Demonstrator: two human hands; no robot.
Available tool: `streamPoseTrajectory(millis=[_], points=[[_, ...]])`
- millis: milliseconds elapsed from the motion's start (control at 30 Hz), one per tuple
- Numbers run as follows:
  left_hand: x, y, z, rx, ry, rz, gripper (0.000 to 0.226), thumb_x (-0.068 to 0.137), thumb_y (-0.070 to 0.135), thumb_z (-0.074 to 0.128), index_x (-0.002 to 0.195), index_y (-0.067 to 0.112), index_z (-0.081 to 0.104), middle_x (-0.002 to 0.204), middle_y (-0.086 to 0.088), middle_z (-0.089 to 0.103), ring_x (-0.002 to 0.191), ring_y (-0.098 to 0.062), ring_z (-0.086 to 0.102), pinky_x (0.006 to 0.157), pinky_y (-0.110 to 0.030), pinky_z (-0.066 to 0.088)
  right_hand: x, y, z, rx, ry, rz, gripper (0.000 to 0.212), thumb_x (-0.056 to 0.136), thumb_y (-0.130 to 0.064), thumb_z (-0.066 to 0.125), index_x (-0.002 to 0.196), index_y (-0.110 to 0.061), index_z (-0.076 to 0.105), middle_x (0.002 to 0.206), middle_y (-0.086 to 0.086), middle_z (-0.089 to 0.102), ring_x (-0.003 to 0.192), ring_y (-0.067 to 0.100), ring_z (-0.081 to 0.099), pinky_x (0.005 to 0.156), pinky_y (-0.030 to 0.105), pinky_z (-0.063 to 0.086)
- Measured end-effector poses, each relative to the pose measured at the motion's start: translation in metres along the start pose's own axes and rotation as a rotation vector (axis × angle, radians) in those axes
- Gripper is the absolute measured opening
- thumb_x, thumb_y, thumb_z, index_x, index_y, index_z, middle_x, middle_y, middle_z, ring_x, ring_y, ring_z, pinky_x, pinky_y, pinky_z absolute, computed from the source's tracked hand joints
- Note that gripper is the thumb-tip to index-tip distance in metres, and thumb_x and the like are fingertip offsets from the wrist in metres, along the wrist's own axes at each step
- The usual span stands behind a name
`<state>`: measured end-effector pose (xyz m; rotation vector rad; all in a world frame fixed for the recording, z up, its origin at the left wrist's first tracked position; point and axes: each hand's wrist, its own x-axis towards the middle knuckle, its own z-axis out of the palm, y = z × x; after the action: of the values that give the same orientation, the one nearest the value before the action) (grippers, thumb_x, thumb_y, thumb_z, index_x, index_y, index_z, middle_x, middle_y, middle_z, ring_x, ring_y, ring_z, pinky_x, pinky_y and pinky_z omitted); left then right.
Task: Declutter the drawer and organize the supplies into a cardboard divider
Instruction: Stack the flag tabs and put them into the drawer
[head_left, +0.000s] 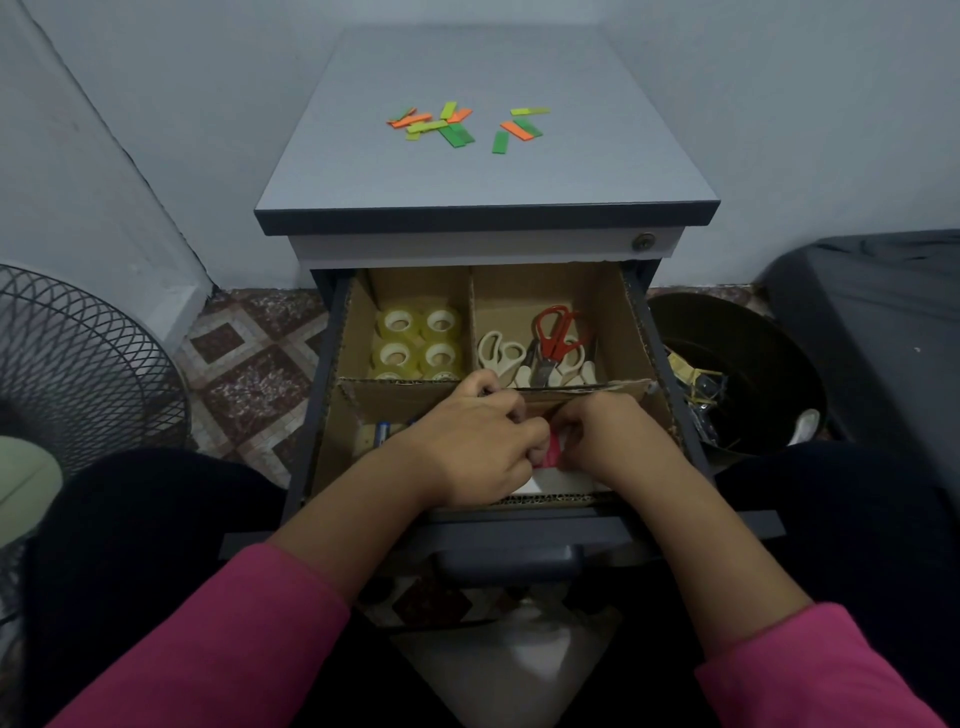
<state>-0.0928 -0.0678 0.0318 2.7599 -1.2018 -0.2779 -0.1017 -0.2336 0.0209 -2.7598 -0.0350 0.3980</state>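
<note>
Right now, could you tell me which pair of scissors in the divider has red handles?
The red-handled scissors lie in the back right compartment, on top of the others, right of centre. The other scissors there have cream handles.

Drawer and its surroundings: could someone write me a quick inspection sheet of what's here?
Surface: grey cabinet top, drawer open below.
Job's things: brown cardboard divider; clear tape rolls far left compartment; cream and red scissors far right.
Clutter: orange, green and yellow paper strips lie on the top.
Grippers: left hand and right hand pinch a small pink item.
Cables: nothing seen.
Surroundings: black bin right, wire fan left.
</note>
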Motion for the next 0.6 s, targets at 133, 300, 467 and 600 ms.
streamPoseTrajectory(millis=[133, 300, 467, 600], points=[[0.000, -0.004, 0.001, -0.106, 0.024, -0.020, 0.020, 0.095, 0.026, 0.039, 0.108, 0.029, 0.055, 0.111, 0.006, 0.047, 0.109, -0.013, 0.025, 0.099, -0.019, 0.007, 0.002, -0.001, -0.010, 0.008, -0.078, 0.039, 0.028, 0.085, -0.017, 0.062, 0.109, -0.027, 0.071, 0.102, 0.003, 0.069, 0.093, 0.019, 0.062, 0.078, 0.024, 0.048], [-0.003, -0.009, -0.006, -0.496, 0.204, -0.141, 0.020, 0.088, 0.018, 0.041, 0.091, 0.029, 0.058, 0.099, 0.017, 0.061, 0.110, -0.014, 0.039, 0.092, -0.029, 0.033, -0.003, 0.008, -0.018, -0.194, -0.010, 0.234, 0.006, 0.087, -0.014, 0.060, 0.090, -0.014, 0.066, 0.096, 0.005, 0.063, 0.092, 0.024, 0.063, 0.071, 0.030, 0.050], [-0.001, -0.015, -0.002, -0.684, 0.351, -0.210, 0.022, 0.082, 0.025, 0.034, 0.084, 0.036, 0.053, 0.088, 0.020, 0.066, 0.100, -0.017, 0.056, 0.093, -0.043, 0.044, -0.011, 0.000, -0.009, -0.279, -0.106, 0.285, 0.024, 0.091, -0.008, 0.053, 0.114, -0.008, 0.060, 0.119, 0.009, 0.060, 0.112, 0.028, 0.058, 0.083, 0.035, 0.050], [0.000, -0.015, -0.001, -0.674, 0.352, -0.216, 0.021, 0.083, 0.023, 0.035, 0.082, 0.035, 0.052, 0.086, 0.021, 0.067, 0.101, -0.016, 0.055, 0.095, -0.044, 0.042, -0.007, -0.003, -0.009, -0.256, -0.118, 0.301, 0.030, 0.090, -0.005, 0.054, 0.121, -0.006, 0.057, 0.125, 0.012, 0.058, 0.116, 0.030, 0.056, 0.088, 0.039, 0.049]])
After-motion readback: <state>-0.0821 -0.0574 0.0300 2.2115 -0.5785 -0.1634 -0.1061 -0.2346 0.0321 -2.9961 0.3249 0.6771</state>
